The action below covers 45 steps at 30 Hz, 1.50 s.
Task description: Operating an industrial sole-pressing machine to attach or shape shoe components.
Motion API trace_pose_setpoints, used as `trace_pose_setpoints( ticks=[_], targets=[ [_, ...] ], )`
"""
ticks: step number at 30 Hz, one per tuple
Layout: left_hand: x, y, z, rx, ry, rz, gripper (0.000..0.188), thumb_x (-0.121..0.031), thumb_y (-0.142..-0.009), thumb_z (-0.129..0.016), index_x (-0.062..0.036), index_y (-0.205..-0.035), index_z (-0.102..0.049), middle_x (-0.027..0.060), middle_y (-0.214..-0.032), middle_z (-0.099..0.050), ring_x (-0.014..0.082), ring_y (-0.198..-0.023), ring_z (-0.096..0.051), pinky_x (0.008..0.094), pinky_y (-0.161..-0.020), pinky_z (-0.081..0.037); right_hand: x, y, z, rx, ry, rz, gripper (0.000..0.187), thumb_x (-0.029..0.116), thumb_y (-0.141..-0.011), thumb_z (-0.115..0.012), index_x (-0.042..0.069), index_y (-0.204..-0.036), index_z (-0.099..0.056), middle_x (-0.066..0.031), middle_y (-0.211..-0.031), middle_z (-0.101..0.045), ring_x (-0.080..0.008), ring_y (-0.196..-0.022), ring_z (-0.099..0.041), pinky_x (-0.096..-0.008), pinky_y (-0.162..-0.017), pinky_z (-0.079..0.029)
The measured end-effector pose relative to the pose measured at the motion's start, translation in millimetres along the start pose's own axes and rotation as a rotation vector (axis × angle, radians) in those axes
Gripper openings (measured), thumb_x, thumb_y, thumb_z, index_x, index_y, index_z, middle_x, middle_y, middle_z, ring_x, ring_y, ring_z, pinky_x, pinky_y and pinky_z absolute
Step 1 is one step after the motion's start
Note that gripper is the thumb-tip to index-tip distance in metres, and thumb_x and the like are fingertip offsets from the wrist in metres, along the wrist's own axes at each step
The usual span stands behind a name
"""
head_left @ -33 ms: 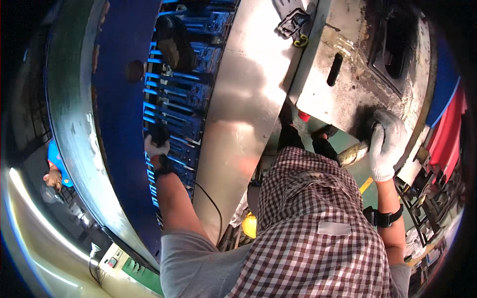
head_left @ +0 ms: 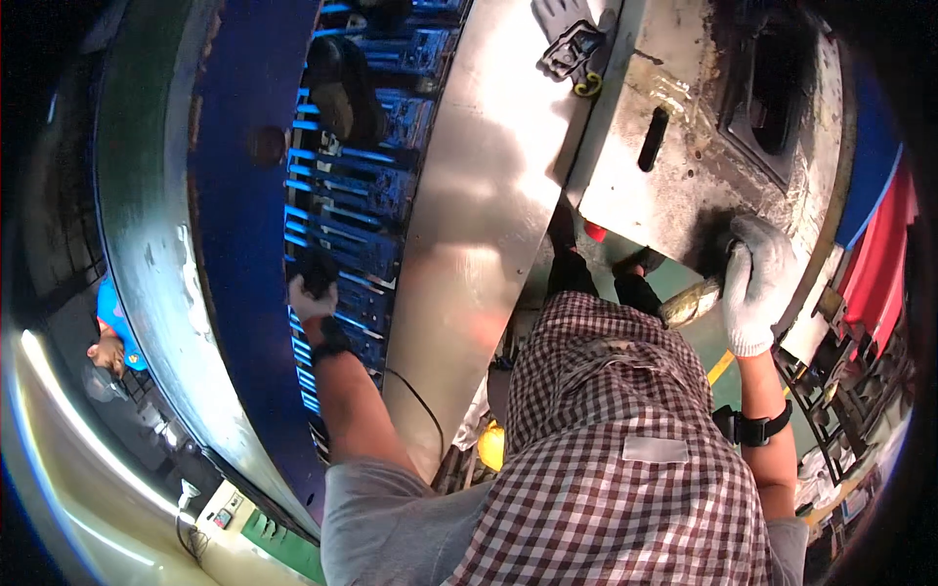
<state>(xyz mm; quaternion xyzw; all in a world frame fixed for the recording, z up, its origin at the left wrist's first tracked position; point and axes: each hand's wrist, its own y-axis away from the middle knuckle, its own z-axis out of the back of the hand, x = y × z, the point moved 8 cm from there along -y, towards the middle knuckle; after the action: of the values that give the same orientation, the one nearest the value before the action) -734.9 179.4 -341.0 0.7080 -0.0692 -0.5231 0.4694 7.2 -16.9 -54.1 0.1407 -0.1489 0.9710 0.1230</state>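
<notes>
gripping a metal handle [head_left: 690, 302] with right hand [head_left: 757, 283]

**Tight room on both sides of the steel panel**

The left hand [head_left: 313, 293] is hemmed in by the rack of blue-edged parts [head_left: 357, 195] it presses against, with the curved blue wall [head_left: 234, 225] close on its outer side; the only open lane runs back along the forearm. A broad polished steel panel [head_left: 479, 225] stands between the two hands and blocks any straight crossing. The right hand [head_left: 757, 283] sits against the grimy grey machine block [head_left: 684, 146], its fingers [head_left: 762, 239] at a dark recess with a metal bar [head_left: 692, 301] just below. Red cloth [head_left: 879, 264] and dark metal frames [head_left: 840, 381] crowd the outer right; the green floor [head_left: 699, 342] gap beneath stays open
</notes>
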Motion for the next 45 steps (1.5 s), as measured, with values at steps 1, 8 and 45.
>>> trace_pose_setpoints(
  ticks=[1, 8, 45],
  targets=[
    [-0.5, 22.0, 7.7, 0.043, 0.026, -0.073, 0.043, -0.040, -0.092, -0.065, -0.0109, -0.123, -0.069, 0.0082, -0.126, -0.071, 0.0329, -0.115, -0.067, 0.0519, -0.091, -0.057, 1.6, -1.2, -0.7, -0.002, -0.008, 0.003, 0.023, -0.001, -0.085, -0.064, 0.004, -0.106, -0.070, -0.0141, -0.105, -0.073, -0.0340, -0.099, -0.067, -0.0452, -0.092, -0.051],
    [57.1, 172.2, -73.4, 0.236, -0.245, -0.324, 0.037, -0.019, -0.089, -0.076, 0.0030, -0.116, -0.061, 0.0165, -0.123, -0.064, 0.0253, -0.113, -0.063, 0.0436, -0.100, -0.055, -10.7, 9.0, 3.6, 0.032, -0.040, -0.119, 0.020, 0.008, -0.088, -0.066, 0.008, -0.107, -0.072, -0.0119, -0.102, -0.069, -0.0328, -0.099, -0.062, -0.0451, -0.091, -0.048],
    [-15.1, 815.6, -625.7, 1.257, -0.542, -2.560, 0.056, -0.024, -0.087, -0.071, 0.0000, -0.136, -0.057, 0.0244, -0.129, -0.063, 0.0412, -0.121, -0.060, 0.0453, -0.106, -0.047, -120.6, -113.2, 3.1, -0.176, 0.011, -0.630, 0.071, 0.051, -0.082, -0.078, 0.022, -0.144, -0.058, -0.0191, -0.154, -0.046, -0.0424, -0.110, -0.062, -0.0481, -0.090, -0.056]
  ],
)
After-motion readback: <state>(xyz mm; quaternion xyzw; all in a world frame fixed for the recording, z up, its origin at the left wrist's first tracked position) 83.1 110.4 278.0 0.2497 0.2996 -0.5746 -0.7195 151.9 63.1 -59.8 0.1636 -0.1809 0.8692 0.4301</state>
